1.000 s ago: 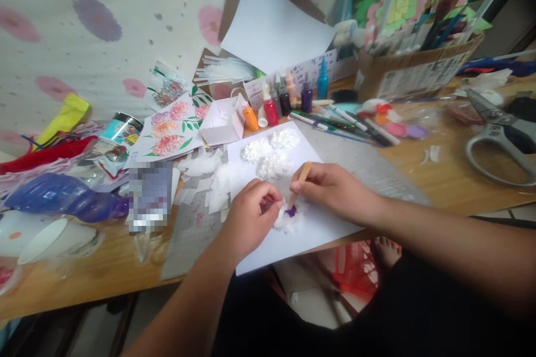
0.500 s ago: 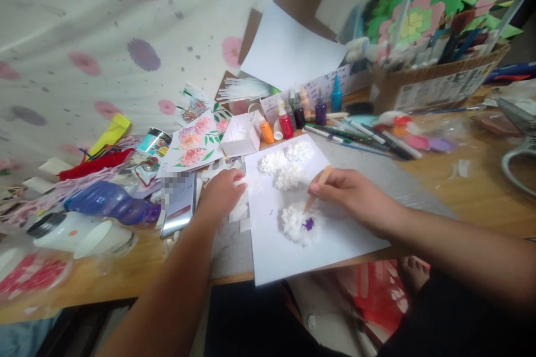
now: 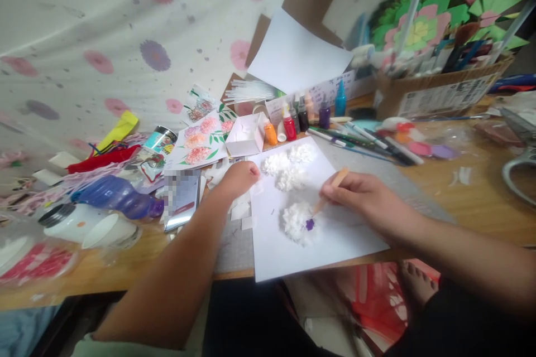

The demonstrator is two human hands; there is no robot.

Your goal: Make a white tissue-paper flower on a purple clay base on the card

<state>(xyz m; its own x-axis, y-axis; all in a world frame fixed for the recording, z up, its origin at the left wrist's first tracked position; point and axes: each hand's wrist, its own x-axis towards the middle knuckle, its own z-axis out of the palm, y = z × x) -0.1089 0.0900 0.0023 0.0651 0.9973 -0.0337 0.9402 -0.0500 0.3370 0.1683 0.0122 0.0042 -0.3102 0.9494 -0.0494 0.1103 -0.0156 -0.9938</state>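
My right hand [image 3: 354, 192] is closed around a pale wooden stick [image 3: 320, 205], its lower tip just above a ruffled white flower [image 3: 296, 222]. On that flower's right side sits a small purple flower-shaped spot [image 3: 310, 225]. Several more white ruffled clusters [image 3: 290, 177] stand higher up on the white sheet of paper [image 3: 276, 262]. At the sheet's upper left edge my left hand [image 3: 242, 179] has its fingers curled together; whatever they may hold is hidden.
Behind the sheet stand a white paper box [image 3: 245, 142] and several paint bottles [image 3: 288, 127]. Pens and brushes [image 3: 368, 139] lie right of them. A phone [image 3: 184, 201], a blue bottle [image 3: 117, 198] and a white cup [image 3: 104, 231] are on the left, scissors [image 3: 521, 173] far right.
The stick's tip has shifted slightly right, and the purple spot looks rounder and more flower-shaped. My left hand has moved a little right and its fingers are more tightly curled.
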